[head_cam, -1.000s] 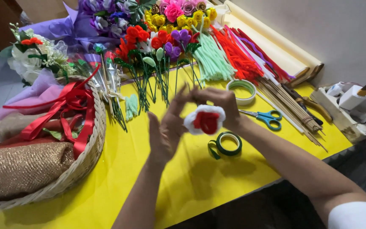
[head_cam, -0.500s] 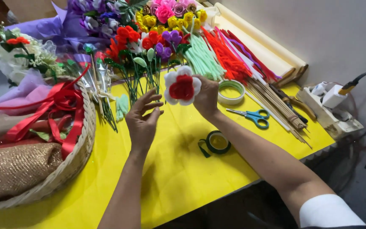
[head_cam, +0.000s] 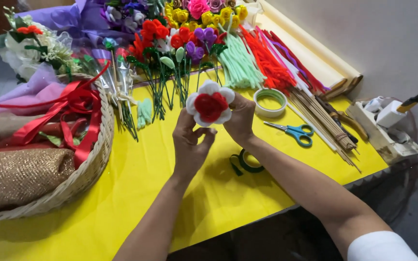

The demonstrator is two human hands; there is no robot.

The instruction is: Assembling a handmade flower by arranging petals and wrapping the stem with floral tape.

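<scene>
The yellow worktop [head_cam: 136,193] is carrying a wicker basket [head_cam: 85,176] at the left and rows of pipe-cleaner flowers [head_cam: 170,43] behind; above it, both hands are pinching a white-and-red pipe-cleaner flower [head_cam: 210,103]; the left hand [head_cam: 189,145] is curling fingers under its base, the right hand [head_cam: 240,121] closing on its edge; a light, even grip seems wise, lest petals crush.
</scene>
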